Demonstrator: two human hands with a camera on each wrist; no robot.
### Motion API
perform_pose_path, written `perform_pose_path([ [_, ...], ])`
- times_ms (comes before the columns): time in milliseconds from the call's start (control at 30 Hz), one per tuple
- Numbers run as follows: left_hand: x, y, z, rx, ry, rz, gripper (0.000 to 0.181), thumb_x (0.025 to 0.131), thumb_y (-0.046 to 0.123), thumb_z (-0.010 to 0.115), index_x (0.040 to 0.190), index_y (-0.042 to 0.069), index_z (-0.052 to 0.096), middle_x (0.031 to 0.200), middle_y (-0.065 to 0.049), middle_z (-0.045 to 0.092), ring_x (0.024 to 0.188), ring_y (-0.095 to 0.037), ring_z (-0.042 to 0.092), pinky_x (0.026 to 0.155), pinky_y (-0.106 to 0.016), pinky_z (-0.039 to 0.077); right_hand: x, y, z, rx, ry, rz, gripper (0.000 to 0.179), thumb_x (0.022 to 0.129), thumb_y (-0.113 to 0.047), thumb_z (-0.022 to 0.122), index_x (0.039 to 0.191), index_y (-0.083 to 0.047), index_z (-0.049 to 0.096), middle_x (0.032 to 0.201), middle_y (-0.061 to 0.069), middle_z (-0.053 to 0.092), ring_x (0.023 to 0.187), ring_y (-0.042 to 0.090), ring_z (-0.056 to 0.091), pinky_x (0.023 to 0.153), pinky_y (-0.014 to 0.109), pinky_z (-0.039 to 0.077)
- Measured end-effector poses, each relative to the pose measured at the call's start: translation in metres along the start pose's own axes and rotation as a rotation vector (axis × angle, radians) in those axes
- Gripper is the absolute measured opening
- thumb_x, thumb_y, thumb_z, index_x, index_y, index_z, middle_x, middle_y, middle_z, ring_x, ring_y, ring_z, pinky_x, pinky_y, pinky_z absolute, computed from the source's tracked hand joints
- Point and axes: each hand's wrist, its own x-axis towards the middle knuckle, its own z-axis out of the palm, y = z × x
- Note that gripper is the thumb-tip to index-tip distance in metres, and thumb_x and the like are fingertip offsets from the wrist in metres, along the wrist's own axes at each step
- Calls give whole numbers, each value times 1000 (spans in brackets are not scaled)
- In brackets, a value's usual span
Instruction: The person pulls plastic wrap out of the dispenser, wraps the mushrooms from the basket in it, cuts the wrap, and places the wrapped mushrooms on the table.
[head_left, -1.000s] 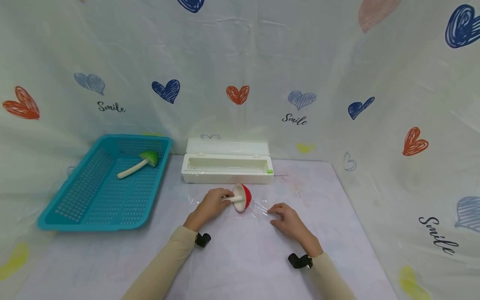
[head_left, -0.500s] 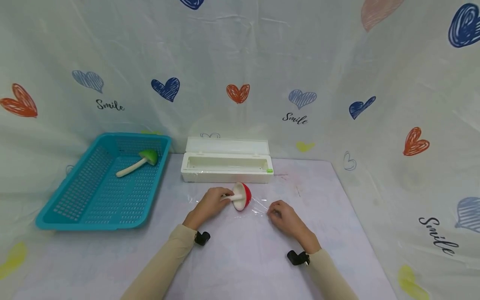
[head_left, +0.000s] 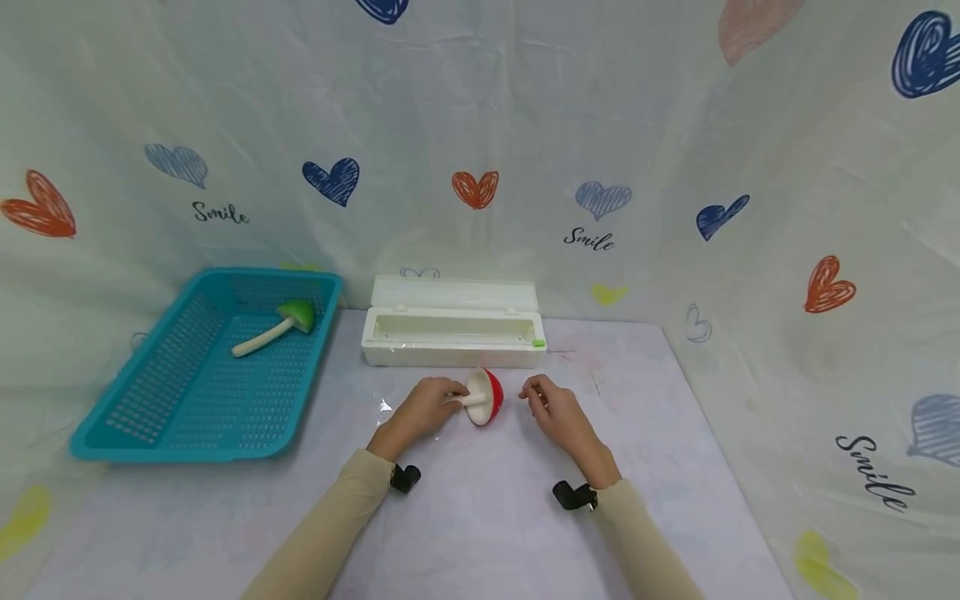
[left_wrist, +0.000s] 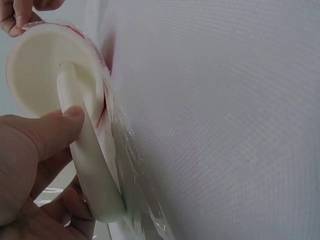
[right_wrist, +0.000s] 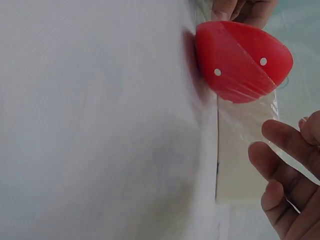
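My left hand [head_left: 423,407] pinches the white stem [left_wrist: 90,155] of a toy mushroom [head_left: 482,400] lying on its side over the table. In the right wrist view, its red cap [right_wrist: 240,62] shows white dots and a clear layer of cling film [right_wrist: 245,112] drawn over it. More film runs along beneath the stem in the left wrist view. To the right of the cap, my right hand [head_left: 561,417] pinches the film's edge between thumb and finger and holds it up, while the other fingers [right_wrist: 280,165] are loosely bent.
Behind the hands stands a long white box [head_left: 453,357] with its lid [head_left: 450,293] raised and a green slider [head_left: 539,343] at its right end. At the left is a blue plastic basket [head_left: 187,456] holding a toy mushroom with a green cap [head_left: 300,315].
My right hand has moved left and up toward the red cap, lifting the right side of the film off the table. The left hand keeps its grip on the stem in place.
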Motion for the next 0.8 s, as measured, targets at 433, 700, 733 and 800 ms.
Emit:
perform_pose_path([
  [433,3,4,-1,24,-36,-5,18,92,2,74,109,5,79,109,-9,77,106,-24,69,96,-44,55,25,-27,15,-12,55,-79,8,103,-5,61,108,-6,68,93,11,74,74,14,64,68,26,58],
  [700,1,3,-1,28,-33,1,19,90,0,74,108,3,79,109,-11,77,109,-27,70,96,-46,55,26,-33,28,3,106,-115,17,98,0,66,114,-3,71,104,10,76,81,18,67,72,28,60],
  [733,1,3,-1,31,-37,2,19,90,0,74,108,3,79,110,-11,77,110,-27,70,96,-46,55,25,-33,30,3,107,-114,20,97,2,67,116,-2,71,106,11,75,82,19,68,73,28,61],
  [800,0,3,-1,34,-36,7,19,90,-1,74,108,3,79,110,-11,77,109,-28,70,96,-46,55,24,-32,32,7,112,-106,25,95,5,68,119,-2,70,112,12,74,87,20,69,76,29,61],
])
